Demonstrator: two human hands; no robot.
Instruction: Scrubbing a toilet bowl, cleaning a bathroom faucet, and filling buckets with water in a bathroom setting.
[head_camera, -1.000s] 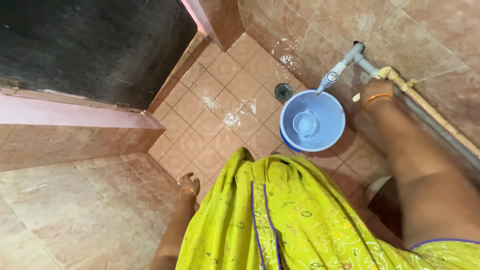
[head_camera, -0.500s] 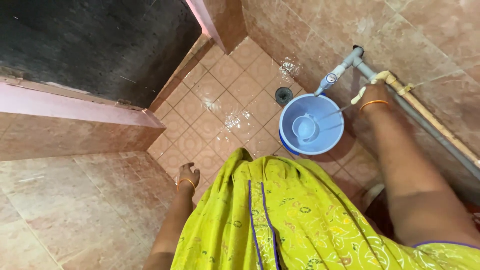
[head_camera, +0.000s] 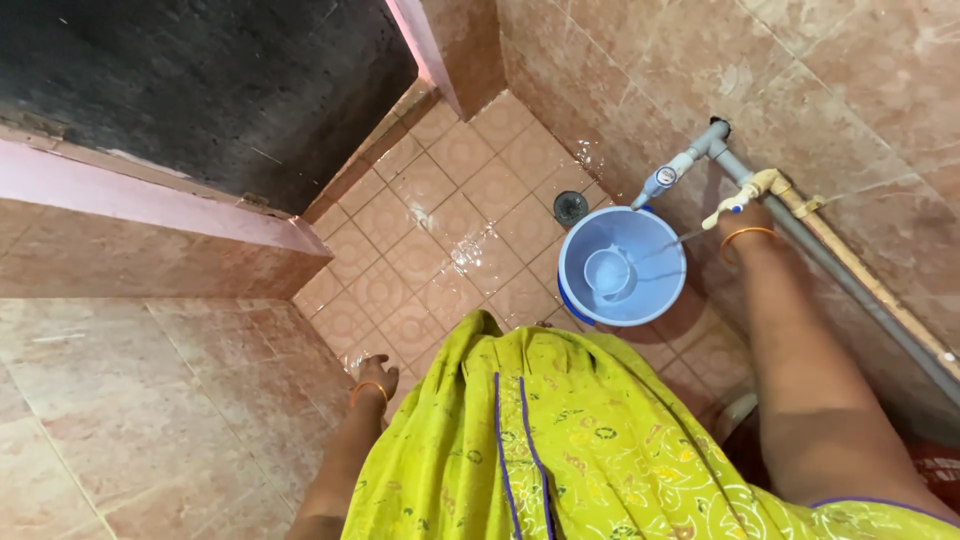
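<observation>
Blue plastic, round and smooth, the bucket (head_camera: 622, 266) sits on the wet tiled floor (head_camera: 440, 230) beneath the grey tap (head_camera: 668, 177). The right hand (head_camera: 745, 212) wraps its fingers around a cream tap handle (head_camera: 735, 197); the left hand (head_camera: 376, 378) hangs with fingers loosely curled, holding nothing.

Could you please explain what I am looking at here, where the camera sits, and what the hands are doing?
The camera sits on a person's head and looks down over their yellow-green garment at a tiled floor. There is no machine, only two bare hands. The right hand reaches to a tap on the wall pipes, and a thin stream runs into the blue bucket, which holds a small mug. The left hand hangs empty by the person's side. A floor drain lies beyond the bucket.
</observation>
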